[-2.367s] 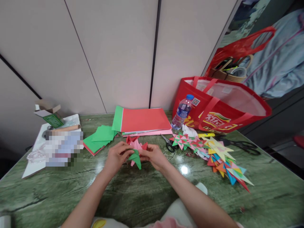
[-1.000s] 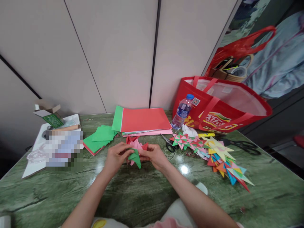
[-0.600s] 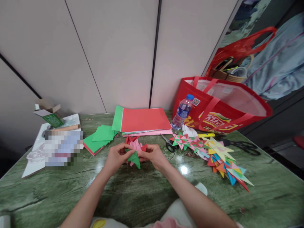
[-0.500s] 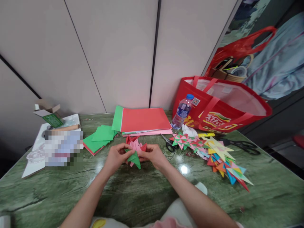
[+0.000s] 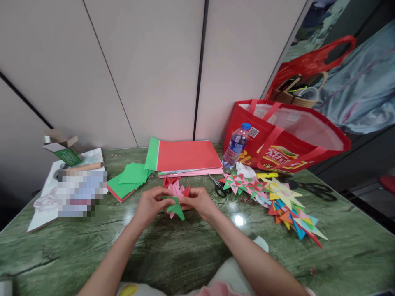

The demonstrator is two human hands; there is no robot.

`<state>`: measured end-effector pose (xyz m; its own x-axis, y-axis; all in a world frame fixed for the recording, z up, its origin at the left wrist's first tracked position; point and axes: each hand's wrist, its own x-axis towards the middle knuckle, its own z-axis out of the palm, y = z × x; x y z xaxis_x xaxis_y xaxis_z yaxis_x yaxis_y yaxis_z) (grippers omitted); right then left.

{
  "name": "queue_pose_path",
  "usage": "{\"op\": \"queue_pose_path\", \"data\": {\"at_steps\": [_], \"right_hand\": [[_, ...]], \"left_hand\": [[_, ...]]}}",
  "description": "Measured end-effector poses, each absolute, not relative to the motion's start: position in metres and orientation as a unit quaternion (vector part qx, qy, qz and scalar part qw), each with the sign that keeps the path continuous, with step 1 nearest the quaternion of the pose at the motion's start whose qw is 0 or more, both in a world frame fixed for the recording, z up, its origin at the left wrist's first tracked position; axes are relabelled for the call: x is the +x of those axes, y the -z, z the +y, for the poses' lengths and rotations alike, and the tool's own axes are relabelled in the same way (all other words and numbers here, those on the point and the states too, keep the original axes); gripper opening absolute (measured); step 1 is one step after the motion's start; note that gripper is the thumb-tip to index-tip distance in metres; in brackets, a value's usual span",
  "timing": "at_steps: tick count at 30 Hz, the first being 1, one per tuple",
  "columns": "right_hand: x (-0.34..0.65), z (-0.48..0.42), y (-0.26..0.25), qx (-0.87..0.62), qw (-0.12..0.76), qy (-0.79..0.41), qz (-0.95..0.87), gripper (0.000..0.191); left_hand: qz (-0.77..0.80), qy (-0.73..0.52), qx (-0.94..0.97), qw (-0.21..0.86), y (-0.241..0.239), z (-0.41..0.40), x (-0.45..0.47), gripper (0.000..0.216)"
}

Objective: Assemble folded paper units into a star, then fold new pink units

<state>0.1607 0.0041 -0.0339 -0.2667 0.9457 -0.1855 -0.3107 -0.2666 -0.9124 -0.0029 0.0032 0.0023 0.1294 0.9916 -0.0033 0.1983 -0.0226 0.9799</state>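
Observation:
Between my hands is a folded paper origami piece [image 5: 175,209] with green, pink and red points, held just above the green marbled table [image 5: 173,255]. My left hand [image 5: 153,204] pinches its green part from the left, thumb on top. From the other side my right hand [image 5: 198,202] grips it near a red point, its fingertips partly hidden behind the paper. Beyond them lies a stack of red, green and pink paper sheets [image 5: 189,156]. Smaller green and red squares [image 5: 132,174] lie to the left. Finished paper stars [image 5: 237,183] rest to the right.
Small scissors [image 5: 220,190] lie right of the sheets, larger black scissors [image 5: 317,189] farther right. A water bottle [image 5: 237,146] stands before a red shopping bag [image 5: 274,135]. More colourful stars [image 5: 293,216] lie at right. An open green box [image 5: 68,156] stands at back left.
Both hands stay in nearly the same place on the origami piece. Its green part has shifted very slightly to the right; the rest of the table looks unchanged.

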Motion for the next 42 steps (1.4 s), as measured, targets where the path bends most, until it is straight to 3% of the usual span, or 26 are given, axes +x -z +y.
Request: {"op": "queue_pose_path", "data": {"at_steps": [15,34,42], "right_hand": [[0.166,0.006,0.030,-0.392,0.438,-0.689,-0.424,0.033],[0.164,0.007,0.031,-0.410,0.470,-0.656,-0.425,0.032],[0.164,0.009,0.033,-0.417,0.485,-0.648,-0.413,0.033]], "left_hand": [[0.507,-0.412,0.581,0.485,0.001,0.004,-0.004,0.013],[0.458,-0.392,0.681,0.416,-0.006,0.003,-0.006,0.011],[0.482,-0.383,0.622,0.483,0.000,0.007,-0.008,0.015]]}}
